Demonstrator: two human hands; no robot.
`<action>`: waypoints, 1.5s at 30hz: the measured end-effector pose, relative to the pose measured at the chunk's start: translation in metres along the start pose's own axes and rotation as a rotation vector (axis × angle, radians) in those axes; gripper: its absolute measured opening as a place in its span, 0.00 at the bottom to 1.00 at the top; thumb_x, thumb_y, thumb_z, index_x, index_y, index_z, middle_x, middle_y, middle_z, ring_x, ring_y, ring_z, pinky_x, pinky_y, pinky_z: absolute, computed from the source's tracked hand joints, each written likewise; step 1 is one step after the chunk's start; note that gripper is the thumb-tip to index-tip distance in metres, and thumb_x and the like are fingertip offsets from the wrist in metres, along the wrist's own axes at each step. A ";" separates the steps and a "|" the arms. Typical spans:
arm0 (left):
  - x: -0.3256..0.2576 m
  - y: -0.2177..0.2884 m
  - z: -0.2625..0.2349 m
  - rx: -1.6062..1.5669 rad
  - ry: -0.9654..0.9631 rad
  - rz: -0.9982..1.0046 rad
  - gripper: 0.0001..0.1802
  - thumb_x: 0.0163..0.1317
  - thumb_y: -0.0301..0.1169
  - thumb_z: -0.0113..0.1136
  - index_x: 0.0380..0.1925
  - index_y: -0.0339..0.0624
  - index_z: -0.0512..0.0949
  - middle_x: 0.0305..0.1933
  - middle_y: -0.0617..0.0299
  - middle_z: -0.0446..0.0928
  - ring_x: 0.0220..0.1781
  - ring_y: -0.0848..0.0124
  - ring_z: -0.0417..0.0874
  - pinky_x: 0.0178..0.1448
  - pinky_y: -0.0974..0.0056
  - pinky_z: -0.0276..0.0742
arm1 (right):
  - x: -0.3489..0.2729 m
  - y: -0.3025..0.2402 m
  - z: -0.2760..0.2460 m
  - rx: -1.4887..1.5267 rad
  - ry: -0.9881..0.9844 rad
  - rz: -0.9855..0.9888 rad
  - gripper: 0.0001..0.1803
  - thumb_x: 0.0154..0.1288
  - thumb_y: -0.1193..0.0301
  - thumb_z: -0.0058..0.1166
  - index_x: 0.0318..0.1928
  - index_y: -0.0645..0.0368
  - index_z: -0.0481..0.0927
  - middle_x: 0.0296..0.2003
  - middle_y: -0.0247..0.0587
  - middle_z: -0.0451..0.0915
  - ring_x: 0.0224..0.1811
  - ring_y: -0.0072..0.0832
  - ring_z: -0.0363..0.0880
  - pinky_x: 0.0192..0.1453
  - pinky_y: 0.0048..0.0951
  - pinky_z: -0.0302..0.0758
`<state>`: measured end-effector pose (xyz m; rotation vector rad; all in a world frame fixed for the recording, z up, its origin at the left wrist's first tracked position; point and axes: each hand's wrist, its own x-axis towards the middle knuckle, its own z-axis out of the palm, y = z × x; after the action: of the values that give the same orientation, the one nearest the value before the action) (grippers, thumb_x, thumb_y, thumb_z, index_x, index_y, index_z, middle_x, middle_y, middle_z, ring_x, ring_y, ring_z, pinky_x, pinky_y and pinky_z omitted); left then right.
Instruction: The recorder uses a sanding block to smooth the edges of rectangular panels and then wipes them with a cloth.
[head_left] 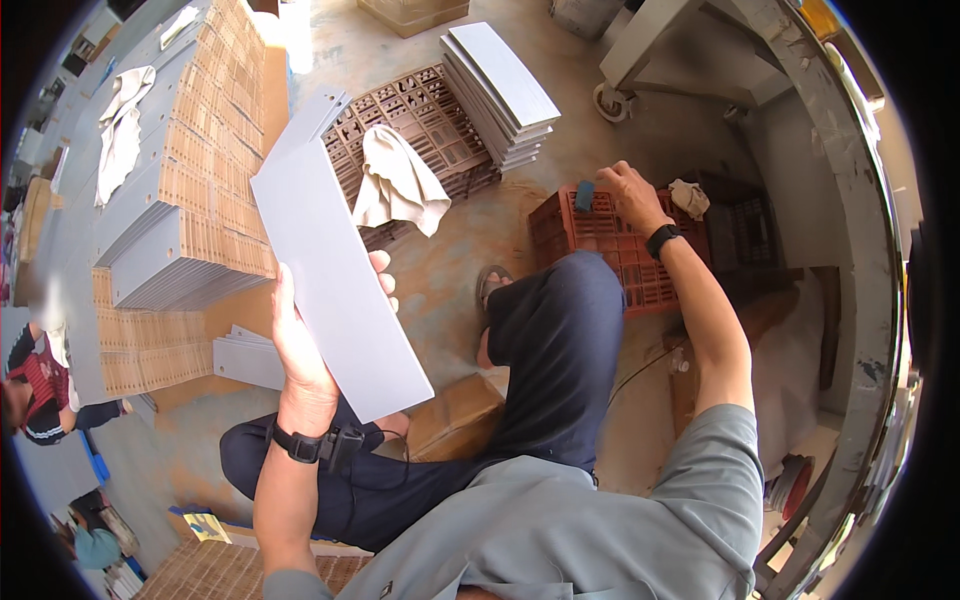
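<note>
My left hand grips a long flat grey panel by its edge, holding it tilted above my lap. Off to the right, my right hand rests on top of an orange-red plastic crate; a small dark blue-grey block sits at its fingertips, and whether the fingers grip it I cannot tell. Both wrists wear dark bands. My legs in dark trousers are crossed below the panel.
Tall stacks of grey panels interleaved with cardboard stand at the left. A brown pallet carries a beige cloth and a grey panel stack. A dark crate holds a rag. Another person sits at far left.
</note>
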<state>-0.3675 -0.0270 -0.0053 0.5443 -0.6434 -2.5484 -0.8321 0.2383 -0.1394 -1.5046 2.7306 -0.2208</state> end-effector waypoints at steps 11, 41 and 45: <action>0.014 -0.033 -0.012 0.034 -0.086 -0.212 0.49 0.73 0.70 0.39 0.69 0.31 0.70 0.59 0.39 0.79 0.53 0.53 0.85 0.58 0.50 0.84 | -0.007 -0.021 0.024 -0.259 0.085 -0.223 0.23 0.63 0.77 0.58 0.57 0.40 0.83 0.43 0.35 0.75 0.50 0.38 0.75 0.53 0.43 0.74; -0.068 -0.007 0.001 0.159 -0.322 -0.282 0.53 0.70 0.73 0.41 0.68 0.29 0.68 0.56 0.39 0.77 0.52 0.50 0.84 0.56 0.41 0.85 | 0.040 -0.339 -0.154 2.175 -0.512 0.041 0.20 0.78 0.51 0.58 0.54 0.53 0.80 0.43 0.30 0.83 0.46 0.22 0.78 0.57 0.32 0.75; -0.070 -0.005 -0.010 0.028 -0.386 -0.328 0.48 0.76 0.69 0.37 0.72 0.32 0.65 0.60 0.41 0.78 0.56 0.54 0.84 0.62 0.45 0.85 | 0.044 -0.348 -0.140 2.152 -0.502 0.094 0.18 0.77 0.51 0.59 0.51 0.50 0.81 0.42 0.27 0.83 0.47 0.20 0.76 0.58 0.31 0.74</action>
<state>-0.3072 0.0094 0.0015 0.1720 -0.7748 -2.9942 -0.5748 0.0340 0.0469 -0.4401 0.8032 -1.6063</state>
